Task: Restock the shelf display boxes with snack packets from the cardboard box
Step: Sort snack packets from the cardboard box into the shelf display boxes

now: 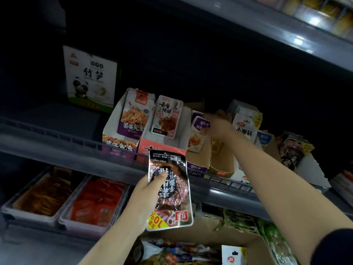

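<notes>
My left hand [145, 196] grips a dark brown snack packet [172, 190], held upside down in front of the shelf rail. My right hand [217, 125] reaches into the row of display boxes and pinches the top of a purple and white packet [199, 129] standing in the purple-fronted box [196, 167]. To its left stand a red display box [162, 148] with one pink packet [166, 117] and a purple display box [118, 142] with purple packets. The cardboard box [210, 238] with loose packets sits at the bottom.
A white panda-printed box [89, 79] stands at the back left of the shelf. More display boxes [246, 127] and dark packets [290, 150] fill the right. Two trays [63, 220] of red and brown packets lie on the lower shelf. An upper shelf [286, 41] overhangs.
</notes>
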